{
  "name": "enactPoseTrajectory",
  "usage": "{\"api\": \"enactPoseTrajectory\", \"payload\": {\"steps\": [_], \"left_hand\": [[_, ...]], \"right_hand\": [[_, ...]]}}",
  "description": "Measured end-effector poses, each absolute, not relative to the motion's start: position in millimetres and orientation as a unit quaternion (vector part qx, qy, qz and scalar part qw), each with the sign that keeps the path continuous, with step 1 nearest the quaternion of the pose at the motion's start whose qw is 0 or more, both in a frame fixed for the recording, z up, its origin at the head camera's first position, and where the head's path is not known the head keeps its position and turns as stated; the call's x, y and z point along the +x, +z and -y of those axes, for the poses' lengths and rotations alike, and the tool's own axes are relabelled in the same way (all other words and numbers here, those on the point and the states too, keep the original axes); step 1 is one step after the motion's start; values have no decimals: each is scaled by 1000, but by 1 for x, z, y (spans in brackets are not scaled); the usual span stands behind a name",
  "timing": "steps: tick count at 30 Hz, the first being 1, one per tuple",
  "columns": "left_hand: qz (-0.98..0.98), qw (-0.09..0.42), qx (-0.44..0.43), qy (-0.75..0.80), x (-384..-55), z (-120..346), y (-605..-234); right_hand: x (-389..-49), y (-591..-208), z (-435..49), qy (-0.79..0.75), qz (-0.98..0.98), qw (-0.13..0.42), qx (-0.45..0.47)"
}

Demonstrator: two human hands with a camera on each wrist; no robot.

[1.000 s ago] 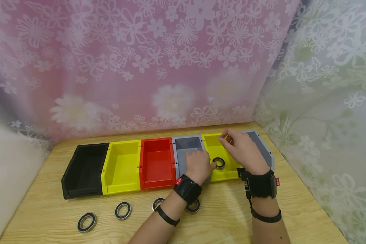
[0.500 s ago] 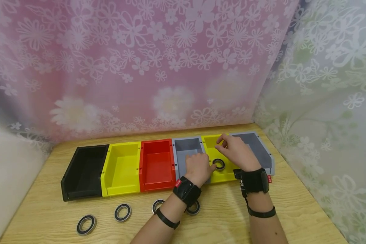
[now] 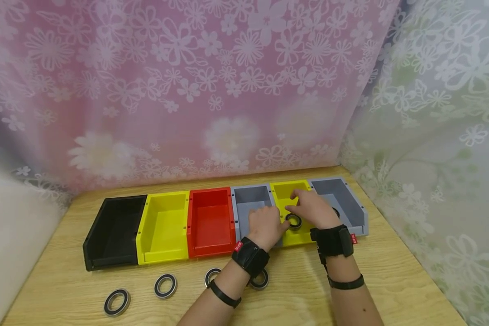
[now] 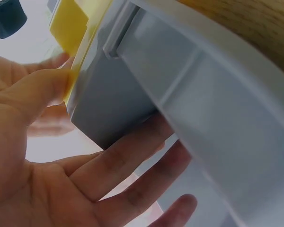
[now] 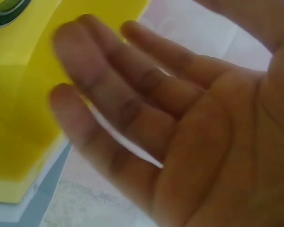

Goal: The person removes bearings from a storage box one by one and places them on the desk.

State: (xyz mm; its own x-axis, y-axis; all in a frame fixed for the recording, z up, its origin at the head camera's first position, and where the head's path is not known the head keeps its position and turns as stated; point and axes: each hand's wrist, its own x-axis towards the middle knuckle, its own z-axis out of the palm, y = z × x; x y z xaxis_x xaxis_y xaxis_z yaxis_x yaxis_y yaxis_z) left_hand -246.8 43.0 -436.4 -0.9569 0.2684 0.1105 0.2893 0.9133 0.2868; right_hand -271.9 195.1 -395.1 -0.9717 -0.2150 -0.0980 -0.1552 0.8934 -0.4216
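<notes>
Pinching the adjoining walls of the inner gray bin (image 3: 250,194) and the right yellow bin (image 3: 283,192), your left hand (image 3: 265,224) sets its thumb on the yellow side and its other fingers on the gray. Your right hand (image 3: 313,208) hovers over the yellow bin, its fingers relaxed and holding nothing. One bearing (image 3: 299,223) lies in that bin just beside your left thumb; contact cannot be told. A second bearing (image 3: 336,212), partly hidden by your right hand, lies in the end gray bin (image 3: 352,208), nearest the back right corner of the bench (image 3: 391,280). Four more bearings (image 3: 174,286) lie spaced out toward the front edge.
</notes>
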Motion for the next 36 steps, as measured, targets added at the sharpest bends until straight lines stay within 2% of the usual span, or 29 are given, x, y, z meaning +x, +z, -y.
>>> {"api": "enactPoseTrajectory", "payload": {"steps": [7, 19, 36], "left_hand": [[977, 31, -142, -156, -245, -43, -437], [976, 17, -136, -169, -246, -43, -437], [974, 18, -127, -186, -251, -42, -439]], "right_hand": [[-271, -405, -193, -173, -976, 105, -75], [-275, -419, -188, -140, -981, 111, -72], [-277, -421, -182, -106, -984, 115, -88]]}}
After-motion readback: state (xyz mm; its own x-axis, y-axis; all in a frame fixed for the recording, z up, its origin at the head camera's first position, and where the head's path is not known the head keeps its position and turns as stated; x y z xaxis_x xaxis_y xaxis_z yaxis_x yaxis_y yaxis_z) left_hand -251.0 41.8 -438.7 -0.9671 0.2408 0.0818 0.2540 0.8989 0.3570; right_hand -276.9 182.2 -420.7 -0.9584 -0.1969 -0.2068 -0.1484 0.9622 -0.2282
